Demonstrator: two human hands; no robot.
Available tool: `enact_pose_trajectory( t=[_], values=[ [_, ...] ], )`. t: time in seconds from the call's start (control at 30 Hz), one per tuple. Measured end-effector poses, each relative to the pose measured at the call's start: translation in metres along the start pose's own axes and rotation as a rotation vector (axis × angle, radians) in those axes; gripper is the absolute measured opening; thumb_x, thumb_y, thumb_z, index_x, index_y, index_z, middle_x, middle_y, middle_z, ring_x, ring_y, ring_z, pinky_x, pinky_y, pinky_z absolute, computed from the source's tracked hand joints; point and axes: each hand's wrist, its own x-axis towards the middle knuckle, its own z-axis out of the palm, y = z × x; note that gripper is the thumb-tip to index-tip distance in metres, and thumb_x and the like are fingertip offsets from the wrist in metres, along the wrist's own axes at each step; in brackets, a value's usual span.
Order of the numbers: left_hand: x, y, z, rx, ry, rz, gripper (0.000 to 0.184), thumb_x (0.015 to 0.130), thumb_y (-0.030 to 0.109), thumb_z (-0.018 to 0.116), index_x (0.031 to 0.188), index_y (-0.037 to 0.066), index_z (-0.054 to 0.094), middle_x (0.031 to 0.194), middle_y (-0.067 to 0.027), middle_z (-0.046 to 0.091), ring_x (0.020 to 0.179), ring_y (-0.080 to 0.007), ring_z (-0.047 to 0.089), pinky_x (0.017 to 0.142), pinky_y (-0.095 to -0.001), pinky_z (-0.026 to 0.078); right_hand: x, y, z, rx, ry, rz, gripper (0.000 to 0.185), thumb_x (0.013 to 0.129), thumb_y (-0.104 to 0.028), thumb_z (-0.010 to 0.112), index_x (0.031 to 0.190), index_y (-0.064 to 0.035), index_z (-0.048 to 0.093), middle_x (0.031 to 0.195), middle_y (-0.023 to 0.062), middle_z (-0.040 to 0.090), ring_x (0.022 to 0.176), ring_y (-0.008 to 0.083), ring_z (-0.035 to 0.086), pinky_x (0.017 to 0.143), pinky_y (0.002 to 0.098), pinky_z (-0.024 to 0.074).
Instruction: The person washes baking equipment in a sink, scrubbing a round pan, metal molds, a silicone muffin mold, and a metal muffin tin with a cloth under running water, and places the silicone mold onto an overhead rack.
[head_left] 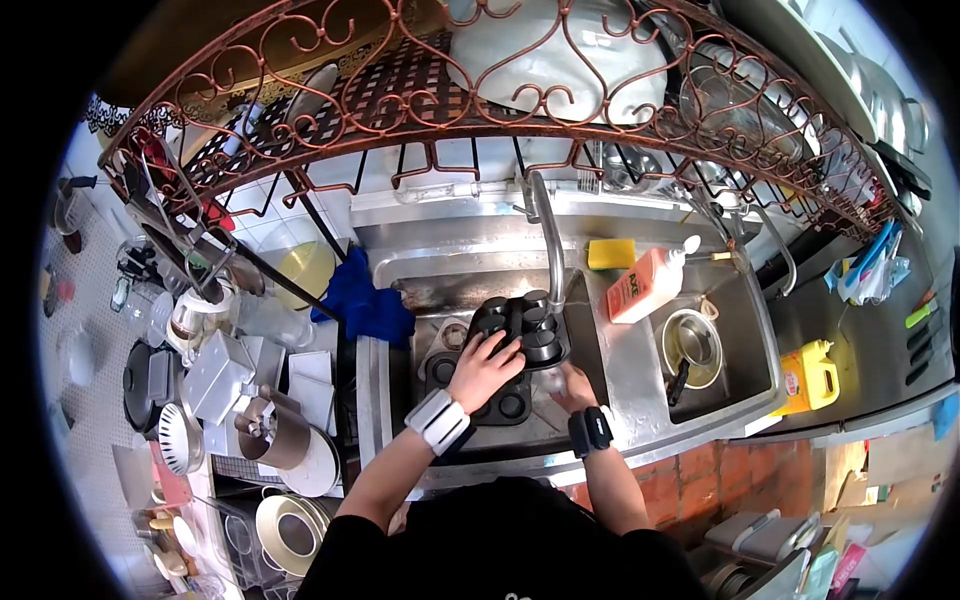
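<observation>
A dark muffin tin point(541, 345) with round cups is held tilted in the left basin of the steel sink point(590, 420), under the faucet point(548, 235). My left hand point(484, 372) grips it from the left, its fingers reaching over the cups. At the tin's lower right edge is my right hand point(573, 388), its fingers curled and partly hidden. A pale, shiny blur lies beside those fingers, and I cannot make out what it is. Beneath, another dark muffin tin point(512, 406) lies on the basin floor, partly covered by my left hand and the upper tin.
A yellow sponge point(611, 254) and a pink dish soap bottle point(646, 286) stand on the sink divider. The right basin holds a metal pot point(692, 347). A blue cloth point(366, 300) hangs at the left rim. A copper-coloured rack point(480, 130) spans overhead. A yellow jug point(808, 378) stands right.
</observation>
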Motion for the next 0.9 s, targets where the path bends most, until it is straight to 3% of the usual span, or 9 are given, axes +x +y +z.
enact_pose_trajectory(
  t=[0.03,0.17,0.2,0.3,0.47,0.67,0.73,0.8,0.9],
  values=[
    [0.003,-0.002,0.001,0.02,0.006,0.018,0.018,0.072,0.017,0.056,0.09,0.016,0.057,0.112,0.0021,0.056,0.109,-0.0213,0.048,0.087,-0.041,0.043,0.014,0.039,-0.02,-0.108,-0.035,-0.209,0.029,0.086,-0.038,0.052,0.103,-0.0148,0.054,0.089,0.0007,0.057,0.077,0.0148,0.053,0.06,0.0328,0.0396],
    [-0.009,-0.003,-0.011,0.034,-0.115,0.069,0.017,0.073,0.018,0.053,0.09,0.018,0.056,0.106,0.002,0.057,0.106,-0.0217,0.049,0.086,-0.0429,0.043,-0.046,0.003,-0.028,0.138,-0.012,0.003,0.028,0.085,-0.04,0.054,0.096,-0.0136,0.055,0.085,0.0011,0.059,0.076,0.0145,0.054,0.062,0.0334,0.0401],
    [-0.016,-0.005,-0.019,0.029,-0.164,0.077,0.017,0.074,0.017,0.052,0.09,0.018,0.055,0.103,0.0018,0.058,0.105,-0.0224,0.049,0.085,-0.0434,0.043,-0.077,-0.038,-0.015,0.334,0.01,0.193,0.028,0.085,-0.04,0.054,0.093,-0.013,0.056,0.083,0.0016,0.059,0.074,0.0148,0.055,0.061,0.0335,0.0414],
    [-0.039,-0.016,-0.059,-0.082,-0.241,0.112,0.019,0.071,0.017,0.051,0.089,0.017,0.057,0.087,0.0025,0.059,0.098,-0.0191,0.053,0.081,-0.0348,0.044,-0.082,-0.009,-0.046,0.3,-0.002,0.234,0.027,0.086,-0.036,0.053,0.091,-0.0101,0.057,0.08,0.0032,0.059,0.069,0.0161,0.056,0.058,0.0321,0.0438],
    [-0.053,-0.025,-0.171,-0.206,-0.333,0.012,0.023,0.072,0.016,0.053,0.094,0.013,0.058,0.1,-0.0009,0.06,0.107,-0.0218,0.052,0.085,-0.0335,0.046,-0.093,-0.019,-0.038,0.375,-0.034,0.181,0.026,0.087,-0.032,0.051,0.093,-0.0069,0.057,0.081,0.0049,0.06,0.072,0.0191,0.058,0.061,0.0332,0.0459],
    [0.004,-0.012,-0.338,-0.306,-0.208,-0.082,0.024,0.064,-0.001,0.055,0.087,0.006,0.06,0.092,-0.0043,0.064,0.095,-0.024,0.06,0.076,-0.0335,0.051,-0.099,-0.053,-0.013,0.253,-0.099,0.198,0.025,0.086,-0.032,0.053,0.094,-0.0079,0.056,0.08,0.0042,0.06,0.068,0.0162,0.056,0.051,0.0285,0.0403],
    [0.024,0.003,-0.386,-0.35,-0.148,-0.204,0.033,0.055,-0.007,0.053,0.086,0.004,0.059,0.089,-0.0096,0.064,0.091,-0.026,0.061,0.073,-0.0343,0.051,-0.089,-0.041,-0.014,0.254,-0.15,0.124,0.025,0.087,-0.03,0.053,0.098,-0.0077,0.056,0.08,0.004,0.06,0.068,0.0166,0.057,0.055,0.0307,0.0451],
    [0.038,0.02,-0.432,-0.141,-0.118,-0.289,0.038,0.052,-0.008,0.049,0.086,0.004,0.06,0.087,-0.012,0.064,0.09,-0.0269,0.061,0.073,-0.0331,0.05,-0.084,-0.033,-0.021,0.266,-0.198,0.14,0.026,0.087,-0.029,0.053,0.099,-0.0064,0.057,0.082,0.0048,0.061,0.071,0.0169,0.058,0.059,0.0315,0.047],
    [0.025,0.031,-0.473,0.159,0.408,-0.565,0.036,0.06,-0.006,0.051,0.094,0.003,0.059,0.09,-0.0133,0.063,0.087,-0.0279,0.06,0.078,-0.0333,0.047,-0.105,-0.048,-0.023,0.216,-0.186,0.17,0.028,0.087,-0.03,0.054,0.099,-0.0047,0.057,0.084,0.0056,0.061,0.072,0.0167,0.059,0.059,0.0296,0.0467]
  ],
)
